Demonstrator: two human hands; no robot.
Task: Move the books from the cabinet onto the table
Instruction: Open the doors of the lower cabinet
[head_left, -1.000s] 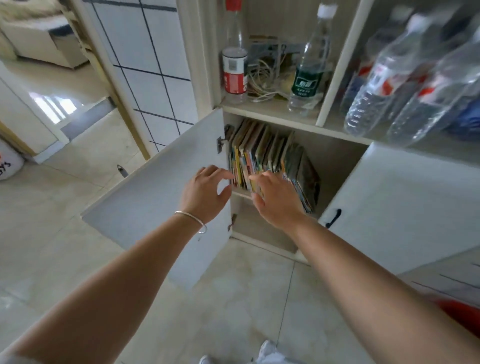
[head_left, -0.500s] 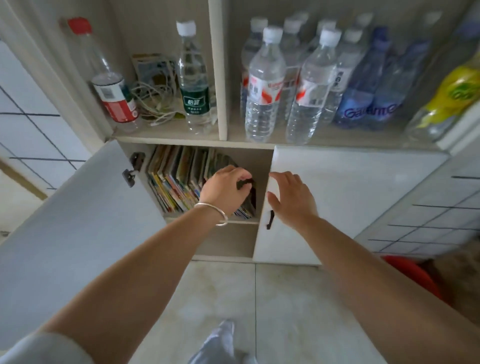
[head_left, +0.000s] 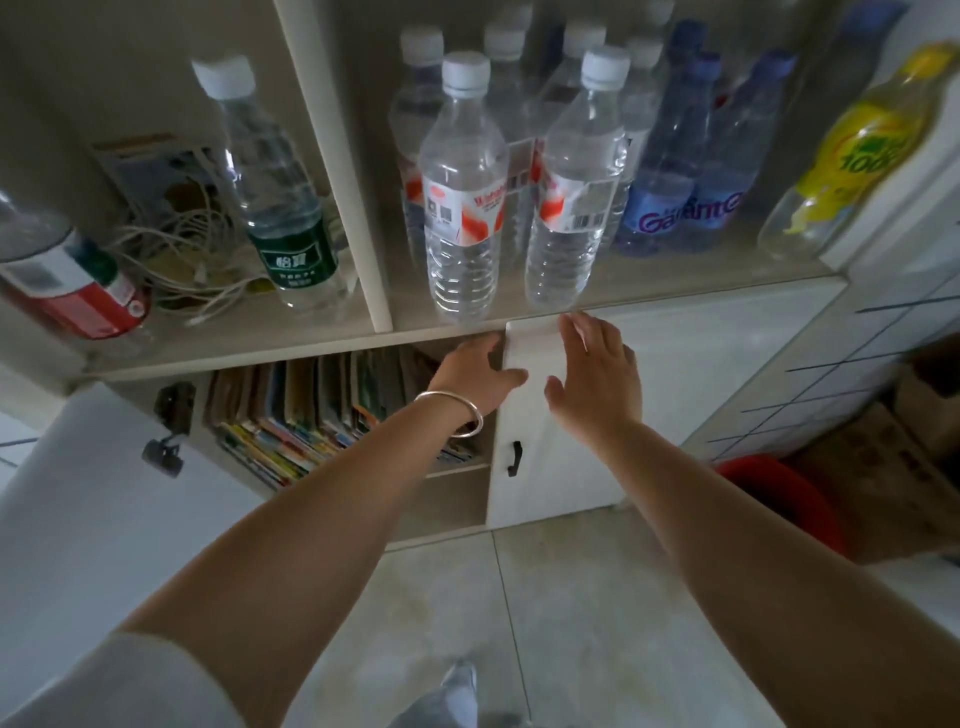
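Colourful books are stood in a row inside the lower cabinet compartment; the closed right door's edge is gripped by the left hand; the right hand is laid flat, fingers straight, on that door.

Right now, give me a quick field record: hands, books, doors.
left hand: reaching into the open compartment at the right end of the books, fingers hidden behind the right door's edge
right hand: open, flat on the right door
books: standing in a row on the lower shelf
left door: swung open
right door: closed or nearly so
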